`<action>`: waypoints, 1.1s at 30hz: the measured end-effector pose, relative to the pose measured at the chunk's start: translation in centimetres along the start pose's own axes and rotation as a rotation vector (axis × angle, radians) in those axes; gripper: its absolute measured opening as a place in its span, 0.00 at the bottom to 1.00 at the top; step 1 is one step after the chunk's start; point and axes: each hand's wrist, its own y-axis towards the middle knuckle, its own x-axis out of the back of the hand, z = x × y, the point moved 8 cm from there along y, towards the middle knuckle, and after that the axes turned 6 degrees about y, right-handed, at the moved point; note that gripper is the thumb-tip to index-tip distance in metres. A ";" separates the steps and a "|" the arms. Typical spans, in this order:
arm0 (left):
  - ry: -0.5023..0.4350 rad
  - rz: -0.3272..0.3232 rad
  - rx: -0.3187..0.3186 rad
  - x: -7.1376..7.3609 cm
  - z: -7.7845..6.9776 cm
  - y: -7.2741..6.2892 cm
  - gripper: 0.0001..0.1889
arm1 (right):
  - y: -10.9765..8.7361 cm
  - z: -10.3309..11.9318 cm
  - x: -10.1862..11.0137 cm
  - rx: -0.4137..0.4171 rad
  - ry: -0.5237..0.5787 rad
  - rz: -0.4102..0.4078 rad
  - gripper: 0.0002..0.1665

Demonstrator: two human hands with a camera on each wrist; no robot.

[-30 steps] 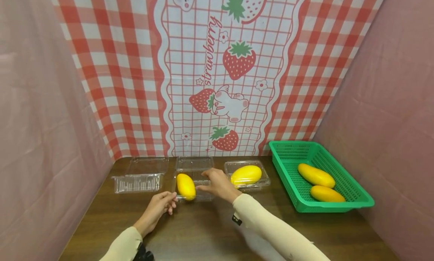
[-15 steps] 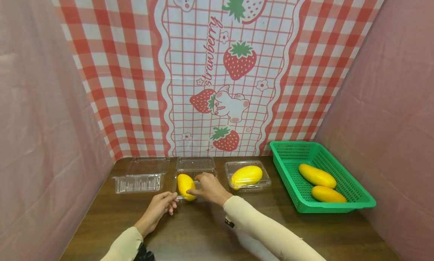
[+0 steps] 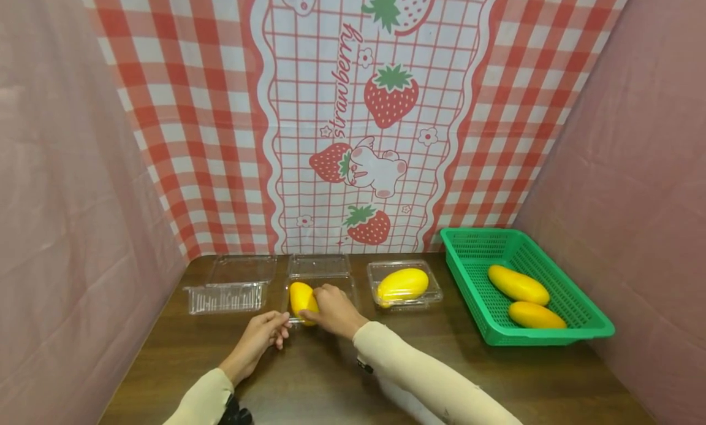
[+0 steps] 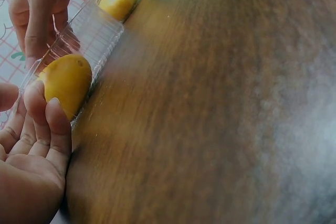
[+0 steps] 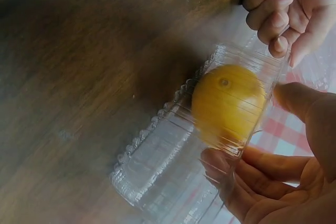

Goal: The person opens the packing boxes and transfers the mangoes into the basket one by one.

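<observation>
A yellow mango [image 3: 300, 296] lies in the left part of an open clear plastic clamshell box [image 3: 346, 283], whose lid [image 3: 318, 265] is folded back. My right hand [image 3: 337, 313] reaches in from the right and grips the mango, thumb at its near end and fingers along its side. In the right wrist view, some of those fingers show through the clear wall below the mango [image 5: 228, 106]. At the box's near left corner, my left hand [image 3: 258, 339] pinches the rim between thumb and fingers. The left wrist view has the left hand's fingertips close to the mango [image 4: 68, 85].
A second open clamshell box [image 3: 226, 297] stands to the left. On the right is another box [image 3: 432, 296] with a mango [image 3: 403, 285] inside. Farther right, a green basket [image 3: 551, 338] holds two mangoes. Behind the wooden table [image 3: 309, 376] hangs a strawberry-print cloth [image 3: 353, 106].
My right hand has moved left from the box's right part onto the mango and closed round it. The left hand has kept its pinch on the box's corner.
</observation>
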 end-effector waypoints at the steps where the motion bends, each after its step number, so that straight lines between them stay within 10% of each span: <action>1: -0.001 0.000 0.001 0.0 0.0 0.0 0.16 | 0.0 0.0 -0.1 -0.006 -0.006 -0.002 0.22; 33: -0.001 0.009 -0.021 -0.1 -0.1 -0.1 0.16 | 1.9 -2.1 -0.8 -0.119 0.006 0.003 0.24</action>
